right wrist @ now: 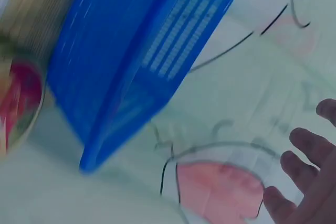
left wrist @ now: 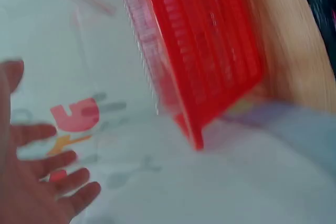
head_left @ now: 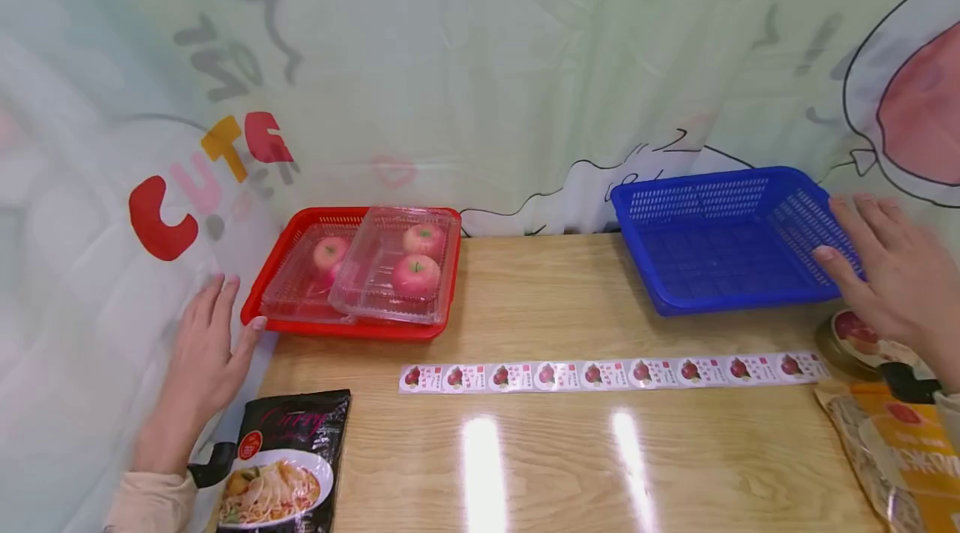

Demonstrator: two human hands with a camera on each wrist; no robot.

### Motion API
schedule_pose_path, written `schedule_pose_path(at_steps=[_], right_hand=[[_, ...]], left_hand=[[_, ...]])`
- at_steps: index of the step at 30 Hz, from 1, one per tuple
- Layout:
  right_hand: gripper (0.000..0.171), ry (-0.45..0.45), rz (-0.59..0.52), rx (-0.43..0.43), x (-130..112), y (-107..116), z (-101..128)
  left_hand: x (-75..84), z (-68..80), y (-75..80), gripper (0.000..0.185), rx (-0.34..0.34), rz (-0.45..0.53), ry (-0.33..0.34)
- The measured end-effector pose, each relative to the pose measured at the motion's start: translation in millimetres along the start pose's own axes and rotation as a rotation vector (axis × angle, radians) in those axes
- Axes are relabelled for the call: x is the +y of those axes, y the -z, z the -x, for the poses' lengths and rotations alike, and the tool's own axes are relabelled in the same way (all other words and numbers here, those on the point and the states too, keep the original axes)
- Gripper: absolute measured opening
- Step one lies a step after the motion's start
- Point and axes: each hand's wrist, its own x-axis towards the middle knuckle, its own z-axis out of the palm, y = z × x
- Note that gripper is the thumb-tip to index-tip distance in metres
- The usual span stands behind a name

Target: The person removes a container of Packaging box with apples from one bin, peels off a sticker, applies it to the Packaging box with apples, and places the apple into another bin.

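My left hand [head_left: 207, 348] hovers beside the left end of a red basket [head_left: 390, 331], fingers extended and holding nothing. Inside that basket are two clear plastic boxes with apples; the right-hand box [head_left: 367, 287] is tilted and overlaps the other box [head_left: 288, 291]. Two apples [head_left: 416, 275] show in the upper box, and at least one apple [head_left: 331, 252] in the lower. On the other side my right hand [head_left: 896, 283], fingers spread, is raised next to a blue basket [head_left: 701, 266] with nothing in it. The right wrist view shows a gap between those fingers and the basket [right wrist: 121, 72].
A strip of stickers [head_left: 592, 375] with fruit pictures lies across the wooden table [head_left: 540, 299]. At front left is a black curry packet [head_left: 285, 466]. A round container [head_left: 862, 337] and an orange packet [head_left: 900, 450] sit at the right. A printed curtain [head_left: 525, 82] hangs behind.
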Motion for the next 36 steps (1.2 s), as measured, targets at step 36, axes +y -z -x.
schedule_pose_path(at_steps=[36], right_hand=[[0.065,-0.577,-1.714,-0.587,-337,-173,-112]], left_hand=[[89.3,-21.9,-147.6,0.046,0.498,1.557,1.035]])
